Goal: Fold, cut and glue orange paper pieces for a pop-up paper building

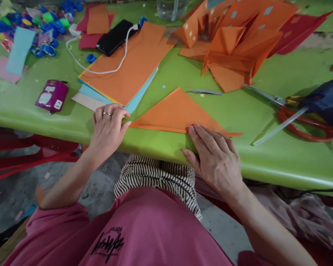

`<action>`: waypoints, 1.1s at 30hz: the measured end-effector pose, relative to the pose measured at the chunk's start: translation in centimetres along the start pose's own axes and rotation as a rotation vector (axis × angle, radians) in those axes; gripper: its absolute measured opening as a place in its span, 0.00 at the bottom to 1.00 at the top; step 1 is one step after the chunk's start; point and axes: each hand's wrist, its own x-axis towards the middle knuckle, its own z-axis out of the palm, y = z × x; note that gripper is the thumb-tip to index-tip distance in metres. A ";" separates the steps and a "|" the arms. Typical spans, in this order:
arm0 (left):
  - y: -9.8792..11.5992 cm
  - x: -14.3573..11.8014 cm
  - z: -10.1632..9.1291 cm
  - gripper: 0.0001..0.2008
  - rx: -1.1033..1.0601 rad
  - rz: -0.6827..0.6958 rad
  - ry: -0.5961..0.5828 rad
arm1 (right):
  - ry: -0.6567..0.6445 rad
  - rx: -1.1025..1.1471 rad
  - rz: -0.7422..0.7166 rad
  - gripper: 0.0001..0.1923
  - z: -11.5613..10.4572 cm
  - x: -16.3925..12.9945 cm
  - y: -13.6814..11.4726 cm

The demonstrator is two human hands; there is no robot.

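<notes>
An orange paper sheet [177, 111] folded into a triangle lies near the table's front edge, with a narrow folded strip along its long lower side. My right hand [218, 159] rests flat on that strip near the paper's right half, fingers stretched out. My left hand [109, 127] is by the triangle's left corner. Its fingers are loosely bent, with a gap between thumb and index finger, and the thumb tip is at the corner. Just beyond the triangle lie thin metal scissors or tweezers [205, 91], whose kind I cannot make out.
Behind my left hand lies a stack of coloured paper [127, 70] with a phone [118, 37] and white cable. A purple adapter [52, 96] stands left. Folded orange paper shapes [233, 55] are at the back. Red-handled scissors [308, 125] and a glue gun [326, 103] lie right.
</notes>
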 end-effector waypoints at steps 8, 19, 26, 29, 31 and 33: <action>5.9 -1.8 1.8 0.23 0.011 0.456 0.226 | 0.029 -0.010 -0.002 0.28 0.3 -0.1 -0.1; 7.4 -1.6 4.2 0.50 -0.051 0.539 0.087 | 0.041 -0.004 -0.018 0.27 0.2 0.2 0.0; 3.1 -2.5 2.9 0.52 -0.044 0.479 -0.026 | 0.008 0.019 -0.001 0.30 0.2 -0.1 0.0; 2.0 -3.0 2.4 0.51 -0.029 0.436 -0.015 | -0.023 0.057 0.019 0.32 0.3 -0.3 0.0; 2.1 -3.3 2.2 0.52 -0.016 0.406 -0.008 | -0.019 0.066 0.030 0.32 0.4 -0.3 0.0; 3.0 -3.4 2.0 0.50 0.000 0.383 0.014 | -0.007 0.062 0.032 0.31 0.5 -0.3 -0.2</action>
